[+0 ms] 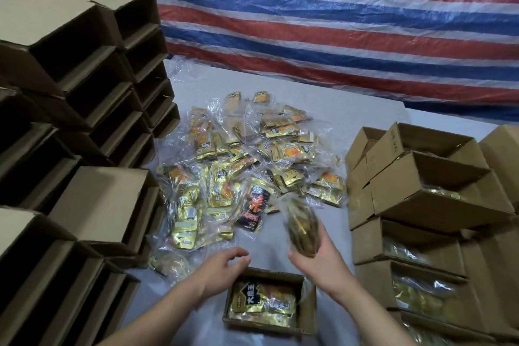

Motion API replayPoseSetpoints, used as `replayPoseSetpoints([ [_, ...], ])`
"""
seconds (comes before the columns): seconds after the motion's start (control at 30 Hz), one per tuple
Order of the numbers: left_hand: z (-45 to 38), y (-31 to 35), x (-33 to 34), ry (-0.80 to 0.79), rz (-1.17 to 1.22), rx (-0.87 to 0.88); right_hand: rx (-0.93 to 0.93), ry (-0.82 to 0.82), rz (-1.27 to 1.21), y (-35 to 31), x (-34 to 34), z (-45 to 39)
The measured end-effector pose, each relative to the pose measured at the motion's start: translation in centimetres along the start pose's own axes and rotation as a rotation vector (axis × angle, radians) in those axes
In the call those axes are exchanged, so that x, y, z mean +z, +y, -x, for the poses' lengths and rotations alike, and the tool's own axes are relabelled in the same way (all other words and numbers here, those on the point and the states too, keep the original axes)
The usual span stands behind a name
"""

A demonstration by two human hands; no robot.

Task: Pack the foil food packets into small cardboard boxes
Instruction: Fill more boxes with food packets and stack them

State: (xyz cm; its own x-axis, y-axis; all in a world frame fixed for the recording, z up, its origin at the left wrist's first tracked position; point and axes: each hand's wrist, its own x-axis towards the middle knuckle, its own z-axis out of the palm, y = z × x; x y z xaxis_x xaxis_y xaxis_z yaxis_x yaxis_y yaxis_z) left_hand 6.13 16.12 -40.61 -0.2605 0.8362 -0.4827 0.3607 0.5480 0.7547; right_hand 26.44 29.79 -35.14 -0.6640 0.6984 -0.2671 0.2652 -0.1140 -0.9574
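**Right hand holds a bundle of foil packets above a part-filled box**

From the head camera: a small open cardboard box sits on the pale grey surface near the bottom centre of the frame, between the two forearms; gold foil packets already lie flat inside it, the top one printed with dark lettering. The right hand is raised just beyond the box's far right corner; its fingers and thumb curl round a blurred bundle of packets in clear wrap, which stands roughly upright and tilts slightly away. The left hand hovers over the box's far left corner with fingers loosely bent and spread; it holds nothing, and whether it touches the rim I cannot tell.

Beyond the hands, a loose heap of packets in clear plastic bags spreads across the middle of the surface; most are gold, and one dark packet with red print lies at the heap's near edge. On the left, stacks of empty boxes lie on their sides with openings facing right; on the right, a stack of open boxes shows gold packets inside. A red, white and blue striped tarpaulin covers the background.
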Motion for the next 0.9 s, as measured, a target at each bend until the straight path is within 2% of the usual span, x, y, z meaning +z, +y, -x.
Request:
replayPoseSetpoints([
  [0.17, -0.2, -0.8, 1.0, -0.016, 0.101, -0.063, 0.006, -0.349, 0.277, 0.5, 1.0, 1.5],
  [0.27, -0.1, -0.3, 1.1, -0.042, 0.317, -0.083, -0.081, -0.524, 0.518, 0.6, 1.8, 1.4],
  [0.37, -0.3, -0.2, 1.1, -0.019, 0.327, -0.086, -0.171, -0.630, 0.689, 1.2, 2.7, 1.1],
  [0.57, -0.4, -1.3, 1.5, -0.025, 0.336, -0.085, -0.127, -0.668, 0.820, 2.7, 3.5, -0.1],
  [0.63, -0.7, -1.5, 1.4, -0.020, 0.341, -0.077, -0.116, -0.701, 1.003, 3.7, 3.5, -0.7],
  [0.7, -0.9, -1.7, 1.6, -0.008, 0.307, -0.051, -0.091, -0.717, 1.290, 5.0, 4.1, -1.4],
  [0.77, -1.0, -1.6, 2.0, 0.013, 0.279, -0.024, -0.048, -0.709, 1.450, 5.8, 5.2, -1.7],
  [0.83, -0.9, -1.6, 2.3, 0.034, 0.308, -0.026, -0.006, -0.689, 1.436, 6.2, 5.7, -2.1],
  [0.9, -0.9, -1.6, 2.3, 0.047, 0.308, -0.022, 0.053, -0.677, 1.242, 6.5, 5.2, -2.0],
])
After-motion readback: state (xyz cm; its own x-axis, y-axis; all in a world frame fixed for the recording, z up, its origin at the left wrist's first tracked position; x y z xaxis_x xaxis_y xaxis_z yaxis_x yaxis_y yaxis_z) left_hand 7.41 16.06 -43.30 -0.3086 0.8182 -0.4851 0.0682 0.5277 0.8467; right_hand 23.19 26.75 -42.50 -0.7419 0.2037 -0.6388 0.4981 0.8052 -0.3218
